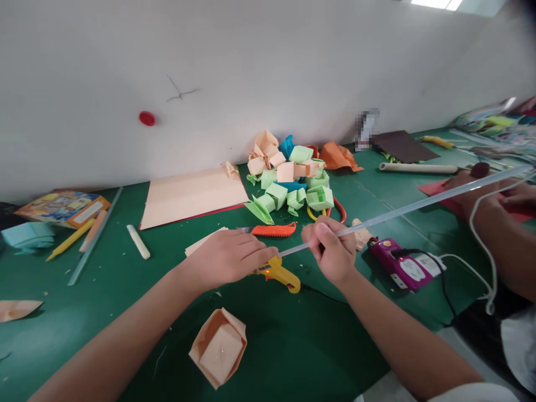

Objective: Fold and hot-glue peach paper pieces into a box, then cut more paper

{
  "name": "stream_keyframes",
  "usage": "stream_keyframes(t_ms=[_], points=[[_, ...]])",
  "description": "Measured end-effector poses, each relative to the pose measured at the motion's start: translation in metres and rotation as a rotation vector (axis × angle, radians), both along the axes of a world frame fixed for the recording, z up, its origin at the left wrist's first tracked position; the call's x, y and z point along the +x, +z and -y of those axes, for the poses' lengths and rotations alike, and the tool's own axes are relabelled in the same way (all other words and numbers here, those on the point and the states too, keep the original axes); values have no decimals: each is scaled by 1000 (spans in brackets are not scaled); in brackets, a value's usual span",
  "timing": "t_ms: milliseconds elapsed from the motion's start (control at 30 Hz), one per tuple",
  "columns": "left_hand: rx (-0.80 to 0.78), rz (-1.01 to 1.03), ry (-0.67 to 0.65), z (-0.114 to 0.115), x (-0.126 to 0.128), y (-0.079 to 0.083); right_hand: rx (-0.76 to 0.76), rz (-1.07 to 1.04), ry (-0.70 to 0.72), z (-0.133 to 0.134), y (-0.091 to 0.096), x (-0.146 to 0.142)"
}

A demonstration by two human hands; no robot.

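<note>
The left hand (232, 255) grips the glue gun (285, 275), the right hand (336, 254) pinches the glue stick (402, 211) at its back end, and a crooked push could jolt the gun toward the paper box (223, 347) on its near side.

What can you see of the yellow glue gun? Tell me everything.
The yellow glue gun looks plastic, with an orange spot, perhaps a light. Over the green table, its handle points right and toward the wearer, and a black cord leaves the handle's end. The left hand covers its front, hiding the nozzle. The tip of a translucent stick, gripped by the right hand, meets its rear.
</note>
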State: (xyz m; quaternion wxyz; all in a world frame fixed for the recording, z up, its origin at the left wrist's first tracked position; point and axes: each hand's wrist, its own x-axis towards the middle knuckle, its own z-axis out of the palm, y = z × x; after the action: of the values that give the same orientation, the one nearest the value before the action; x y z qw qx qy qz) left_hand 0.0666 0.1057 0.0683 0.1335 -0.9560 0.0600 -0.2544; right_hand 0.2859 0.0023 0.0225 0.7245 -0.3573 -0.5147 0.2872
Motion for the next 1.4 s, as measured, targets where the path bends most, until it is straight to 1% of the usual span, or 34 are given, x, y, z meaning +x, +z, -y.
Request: stream_keyframes(t_ms=[167,400,500,667,767,867,933,1000,1033,1067,1133,1167,1200,1233,1300,1367,1400], points=[[17,-4,19,0,0,-1,8,-9,-16,-1,-3,-3],[22,2,20,1,1,0,-49,-20,-13,-5,-8,-10],[20,2,14,1,1,1,-47,-10,-12,-3,-8,-13],[-39,20,-10,0,0,1,-30,13,3,0,-6,-11],[-27,25,-2,0,0,0,-36,20,7,-1,-6,-8],[-19,31,5,-2,-1,1,-65,53,46,-4,-5,-6],[-21,47,-2,-2,-1,2,-101,110,110,-5,-2,-5],[-26,67,-10,-3,-1,4,-183,229,202,-4,4,-3],[-32,72,-10,-3,0,4,-270,328,252,-3,7,-3],[-42,76,-6,-2,0,4,-400,445,300,-2,11,-3],[-72,94,5,1,1,4,-708,659,369,2,16,-5],[-92,109,14,4,2,4,-836,720,394,4,18,-7],[-111,125,27,7,3,4,-919,738,418,7,18,-8],[-129,141,47,10,4,5,-959,728,438,9,19,-10],[-159,164,102,17,6,7,-966,691,461,15,19,-12],[-215,198,170,26,6,14,-975,666,434,19,19,-10],[-252,224,194,31,5,19,-976,655,394,20,19,-9]])
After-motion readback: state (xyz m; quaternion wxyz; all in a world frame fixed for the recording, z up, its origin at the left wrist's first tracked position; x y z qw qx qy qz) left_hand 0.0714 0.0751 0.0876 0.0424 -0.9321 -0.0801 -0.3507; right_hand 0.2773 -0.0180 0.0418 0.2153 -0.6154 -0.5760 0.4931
